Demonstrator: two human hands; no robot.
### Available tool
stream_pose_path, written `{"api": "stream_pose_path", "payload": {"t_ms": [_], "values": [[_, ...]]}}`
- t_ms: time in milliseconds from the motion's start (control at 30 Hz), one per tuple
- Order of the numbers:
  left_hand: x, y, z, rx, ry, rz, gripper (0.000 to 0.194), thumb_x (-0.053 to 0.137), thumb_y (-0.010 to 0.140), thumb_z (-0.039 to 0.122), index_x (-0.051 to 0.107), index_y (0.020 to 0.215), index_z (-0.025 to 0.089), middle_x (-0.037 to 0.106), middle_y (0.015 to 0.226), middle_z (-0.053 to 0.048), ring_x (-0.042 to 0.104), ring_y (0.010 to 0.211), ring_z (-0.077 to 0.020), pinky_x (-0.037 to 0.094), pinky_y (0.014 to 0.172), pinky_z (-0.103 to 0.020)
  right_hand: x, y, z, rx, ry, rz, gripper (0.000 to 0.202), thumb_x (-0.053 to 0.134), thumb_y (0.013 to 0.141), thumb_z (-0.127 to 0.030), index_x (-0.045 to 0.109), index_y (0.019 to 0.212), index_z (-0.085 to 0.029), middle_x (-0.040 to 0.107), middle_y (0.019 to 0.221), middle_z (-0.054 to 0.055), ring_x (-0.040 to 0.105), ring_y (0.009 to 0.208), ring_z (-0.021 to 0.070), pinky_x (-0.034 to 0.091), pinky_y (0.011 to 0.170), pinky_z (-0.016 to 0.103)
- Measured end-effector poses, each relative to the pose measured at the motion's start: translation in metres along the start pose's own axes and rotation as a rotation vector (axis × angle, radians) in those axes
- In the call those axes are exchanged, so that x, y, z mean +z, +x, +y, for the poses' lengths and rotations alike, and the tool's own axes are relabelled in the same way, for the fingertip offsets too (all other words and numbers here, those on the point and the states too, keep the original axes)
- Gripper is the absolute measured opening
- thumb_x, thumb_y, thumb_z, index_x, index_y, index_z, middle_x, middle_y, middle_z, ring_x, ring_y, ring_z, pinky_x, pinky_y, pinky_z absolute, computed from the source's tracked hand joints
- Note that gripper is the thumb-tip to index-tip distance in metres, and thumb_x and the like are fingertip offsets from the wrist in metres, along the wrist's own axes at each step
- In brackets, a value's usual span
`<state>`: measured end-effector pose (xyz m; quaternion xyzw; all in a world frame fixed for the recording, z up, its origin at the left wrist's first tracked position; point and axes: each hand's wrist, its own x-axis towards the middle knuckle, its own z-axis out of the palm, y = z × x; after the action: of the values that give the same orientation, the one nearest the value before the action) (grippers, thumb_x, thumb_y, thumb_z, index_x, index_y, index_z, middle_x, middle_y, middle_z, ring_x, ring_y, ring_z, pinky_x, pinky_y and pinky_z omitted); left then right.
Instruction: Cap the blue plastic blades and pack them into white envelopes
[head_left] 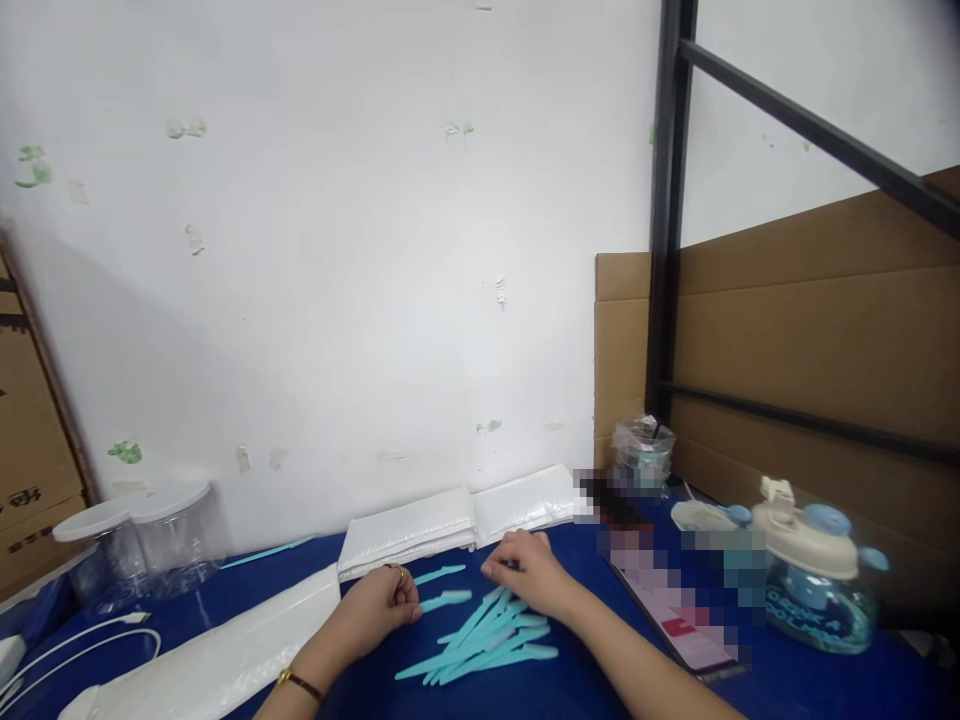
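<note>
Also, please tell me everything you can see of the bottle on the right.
The bottle is squat, with a clear, bluish, plastic-looking body and light blue lettering. Its cream lid has a raised fitting and pale blue round parts. It stands upright, untouched, on the blue surface before the cardboard. Pixelation hides part of its left edge.

workspace, cardboard (817, 340), metal frame (664, 220), scuffed wall (337, 270)

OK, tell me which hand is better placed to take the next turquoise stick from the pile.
Probably the right hand: it is beside the pile, with nothing visible in its fingers, while the left hand seems to pinch a separate turquoise stick.
</note>
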<state>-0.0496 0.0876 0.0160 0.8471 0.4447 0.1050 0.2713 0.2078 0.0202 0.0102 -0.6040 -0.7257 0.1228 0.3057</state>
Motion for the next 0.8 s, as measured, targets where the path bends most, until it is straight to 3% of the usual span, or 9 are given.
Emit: {"api": "stream_pose_path", "payload": {"t_ms": [167, 433, 567, 700, 800], "values": [[0.007, 0.013, 0.016, 0.06, 0.025, 0.116, 0.02, 0.055, 0.071, 0.035, 0.063, 0.079, 0.018, 0.058, 0.071, 0.001, 0.051, 0.065, -0.0142, 0.033, 0.057, -0.022, 0.008, 0.0, -0.011, -0.091, 0.0, -0.057, 0.026, 0.05, 0.088, -0.04, 0.068, 0.076, -0.025, 0.067, 0.082, -0.002, 0.054, 0.089, 0.0175, 0.026, 0.082, 0.033], [-0.003, 0.014, -0.001, -0.057, 0.236, 0.247, 0.01, 0.057, 0.072, 0.027, 0.064, 0.076, 0.021, 0.063, 0.078, 0.0, 0.057, 0.075, -0.0162, 0.034, 0.064, -0.024, -0.018, 0.002, 0.033, 0.086, -0.223, 0.074, 0.022, 0.053, 0.086, -0.037, 0.068, 0.077, -0.024, 0.064, 0.082, 0.001, 0.053, 0.089, 0.0198, 0.025, 0.08, 0.035], [-0.001, 0.012, 0.005, -0.023, 0.241, 0.313, 0.019, 0.057, 0.071, 0.027, 0.062, 0.088, 0.022, 0.063, 0.085, -0.001, 0.057, 0.082, -0.0177, 0.036, 0.07, -0.025, -0.012, 0.0, 0.027, 0.045, -0.171, 0.062, 0.012, 0.06, 0.081, -0.035, 0.068, 0.082, -0.026, 0.061, 0.086, 0.001, 0.053, 0.088, 0.0184, 0.026, 0.081, 0.035], [0.01, 0.006, 0.024, 0.048, 0.118, 0.233, 0.024, 0.053, 0.076, 0.039, 0.063, 0.086, 0.021, 0.062, 0.083, -0.002, 0.056, 0.077, -0.0173, 0.037, 0.066, -0.025, 0.0, 0.001, 0.011, -0.088, -0.105, -0.088, 0.012, 0.069, 0.073, -0.037, 0.068, 0.079, -0.026, 0.058, 0.087, 0.0, 0.051, 0.094, 0.0204, 0.026, 0.084, 0.034], [0.023, 0.004, 0.035, 0.084, 0.081, 0.13, 0.027, 0.054, 0.075, 0.044, 0.064, 0.084, 0.021, 0.063, 0.083, -0.001, 0.054, 0.073, -0.0163, 0.034, 0.062, -0.024, 0.006, 0.002, 0.007, -0.104, -0.102, -0.143, 0.013, 0.071, 0.072, -0.036, 0.067, 0.076, -0.024, 0.058, 0.089, 0.0, 0.051, 0.096, 0.0209, 0.027, 0.084, 0.034]]}}
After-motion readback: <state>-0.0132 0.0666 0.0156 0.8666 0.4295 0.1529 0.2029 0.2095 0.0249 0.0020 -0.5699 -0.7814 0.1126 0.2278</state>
